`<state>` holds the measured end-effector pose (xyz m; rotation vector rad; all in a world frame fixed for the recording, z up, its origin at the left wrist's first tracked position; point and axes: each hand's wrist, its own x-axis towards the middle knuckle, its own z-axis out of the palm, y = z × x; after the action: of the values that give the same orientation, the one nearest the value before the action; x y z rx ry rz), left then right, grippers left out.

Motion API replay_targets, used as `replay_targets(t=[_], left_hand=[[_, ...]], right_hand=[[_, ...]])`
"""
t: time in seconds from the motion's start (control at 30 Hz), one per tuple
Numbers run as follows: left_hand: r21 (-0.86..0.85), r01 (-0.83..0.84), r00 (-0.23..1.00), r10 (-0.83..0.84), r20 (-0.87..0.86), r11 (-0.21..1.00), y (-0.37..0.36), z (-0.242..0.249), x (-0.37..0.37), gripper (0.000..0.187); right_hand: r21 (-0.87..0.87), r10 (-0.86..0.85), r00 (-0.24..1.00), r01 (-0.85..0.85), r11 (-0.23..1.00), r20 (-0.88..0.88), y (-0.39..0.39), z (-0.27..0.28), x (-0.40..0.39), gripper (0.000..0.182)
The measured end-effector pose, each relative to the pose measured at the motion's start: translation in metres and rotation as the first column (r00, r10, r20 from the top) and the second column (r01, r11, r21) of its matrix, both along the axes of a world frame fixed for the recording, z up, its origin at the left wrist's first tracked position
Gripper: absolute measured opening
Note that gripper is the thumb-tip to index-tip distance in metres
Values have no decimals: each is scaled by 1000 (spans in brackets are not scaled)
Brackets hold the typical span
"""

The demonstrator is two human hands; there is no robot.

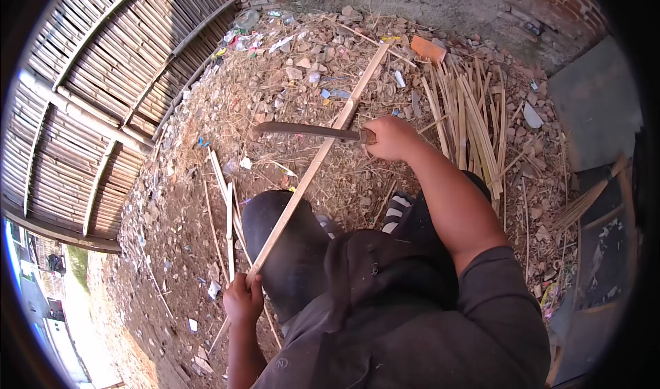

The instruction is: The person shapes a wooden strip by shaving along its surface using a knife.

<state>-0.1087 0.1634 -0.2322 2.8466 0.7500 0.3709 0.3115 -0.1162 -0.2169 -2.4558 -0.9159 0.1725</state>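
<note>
My right hand [393,139] is closed round the handle of a long dark machete [309,129]. Its blade points left and lies across a long pale bamboo strip [302,186], touching or just above it. The lower part of that strip is gripped in my left hand [243,298], fingers wrapped round it. From there the strip slants up over my left knee to the rubble-strewn ground. A pile of split bamboo strips [471,117] lies to the right of my right hand, and a few more strips [230,217] rest on the ground to the left.
A bamboo slat wall [89,107] stands at the left, a brick and plaster wall [440,11] at the back. Grey panels [595,100] lean at the right. An orange brick piece [427,49], stones and litter cover the ground.
</note>
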Motion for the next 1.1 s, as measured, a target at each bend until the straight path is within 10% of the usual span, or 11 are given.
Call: replay_targets(t=[0.27, 0.37, 0.47, 0.73, 0.83, 0.97, 1.1], left_hand=[[-67, 63, 998, -61, 36, 996, 5, -4, 8, 39], [-31, 37, 998, -36, 47, 999, 17, -20, 2, 40], [33, 38, 999, -39, 13, 999, 17, -6, 3, 41], [5, 52, 998, -52, 41, 999, 10, -6, 8, 42], [4, 15, 999, -15, 48, 1000, 11, -17, 7, 42], [20, 20, 1000, -20, 0, 1000, 11, -3, 6, 44], [-59, 52, 999, -51, 14, 997, 7, -2, 6, 44]], right_hand=[[-164, 179, 973, -154, 974, 149, 6, 18, -12, 26], [173, -204, 952, 246, 954, -228, -7, -22, 41, 27], [182, -302, 953, 303, 935, -38, -16, -28, 53, 31], [-183, 135, 981, -108, 977, 141, -1, 21, -14, 36], [123, -86, 975, 113, 986, -206, -7, -18, 30, 32], [43, -144, 977, 153, 987, -157, -2, -11, 23, 26], [-108, 163, 978, -149, 983, 132, 11, 23, -29, 24]])
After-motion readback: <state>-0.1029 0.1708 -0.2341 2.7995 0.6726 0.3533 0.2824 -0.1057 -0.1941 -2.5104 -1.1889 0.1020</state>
